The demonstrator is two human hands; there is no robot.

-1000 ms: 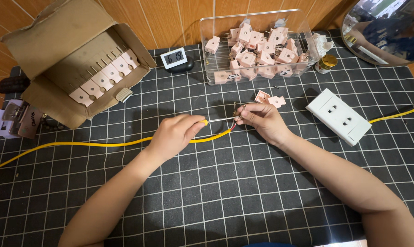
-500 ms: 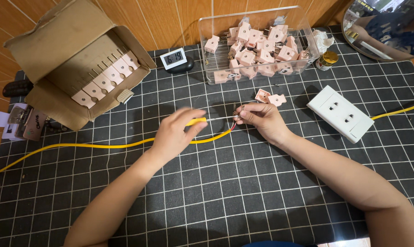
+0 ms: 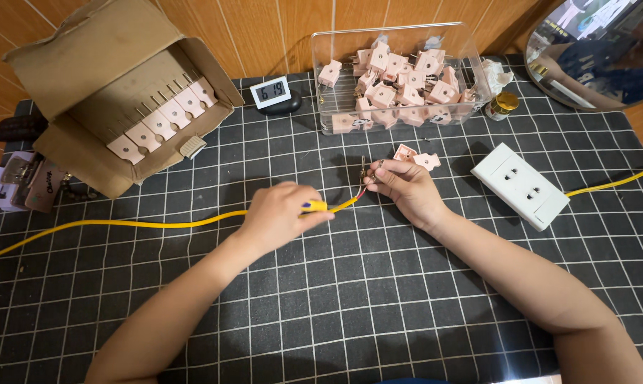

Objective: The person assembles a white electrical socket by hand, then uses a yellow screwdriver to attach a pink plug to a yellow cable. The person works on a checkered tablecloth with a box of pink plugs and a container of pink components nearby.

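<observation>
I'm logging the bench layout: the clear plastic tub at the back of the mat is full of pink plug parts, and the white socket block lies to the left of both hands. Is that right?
Not quite. In the head view the white socket block lies to the right of both hands, beyond the right hand, not to the left. The rest holds: the clear plastic tub at the back of the mat is full of pink plug parts.

So we've got a table covered by a black mat with a white grid (image 3: 378, 299). On it: an open cardboard box (image 3: 115, 99) upper left, a small digital clock (image 3: 273, 92) top centre, a clear plastic bin (image 3: 399, 78) of pink plug parts beside it, a white socket block (image 3: 520, 185) at right, two loose pink plug pieces (image 3: 417, 156), and a yellow cable (image 3: 136, 224) running across the middle
</observation>
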